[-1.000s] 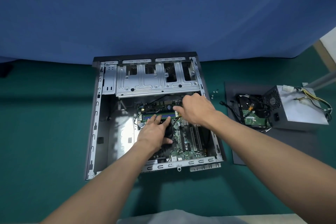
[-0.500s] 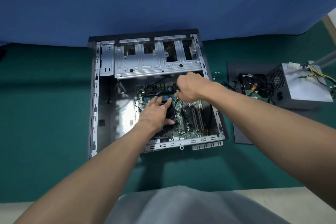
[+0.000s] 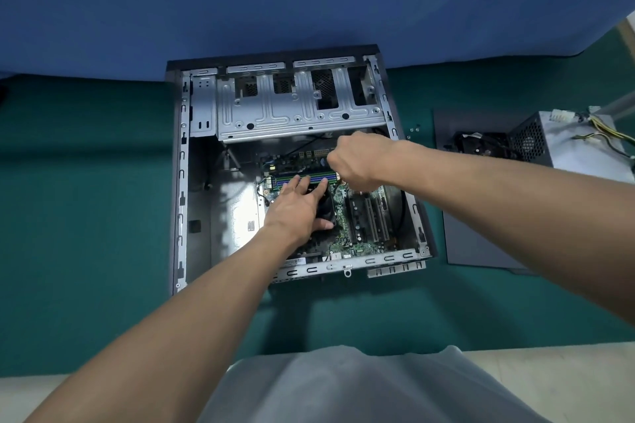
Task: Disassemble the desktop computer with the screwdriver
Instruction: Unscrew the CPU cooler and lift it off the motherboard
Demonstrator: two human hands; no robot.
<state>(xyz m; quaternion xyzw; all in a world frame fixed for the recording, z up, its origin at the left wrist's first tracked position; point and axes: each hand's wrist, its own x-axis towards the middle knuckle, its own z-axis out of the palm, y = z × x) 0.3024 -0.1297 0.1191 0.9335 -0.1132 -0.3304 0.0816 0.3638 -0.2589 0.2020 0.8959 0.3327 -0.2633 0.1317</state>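
Note:
The desktop case (image 3: 180, 182) lies open on its side on a green mat. Inside it sits the green motherboard (image 3: 357, 237), with memory sticks (image 3: 319, 177) in slots across its far part. My left hand (image 3: 295, 213) rests flat on the black cooler fan (image 3: 324, 209), and its straight fingers touch the memory sticks. My right hand (image 3: 357, 161) hovers over the right end of the sticks with its fingers curled down, pinching there. Its fingertips are mostly hidden. No screwdriver is in view.
A metal drive cage (image 3: 295, 113) fills the far end of the case. To the right lie the dark side panel (image 3: 481, 233), a removed drive with cables (image 3: 477, 144), the grey power supply (image 3: 577, 144) and loose screws (image 3: 414, 129). A blue cloth hangs behind.
My head has moved back and the case sits higher in view. My right hand has risen and curled at the right end of the memory sticks. My left hand stays on the fan.

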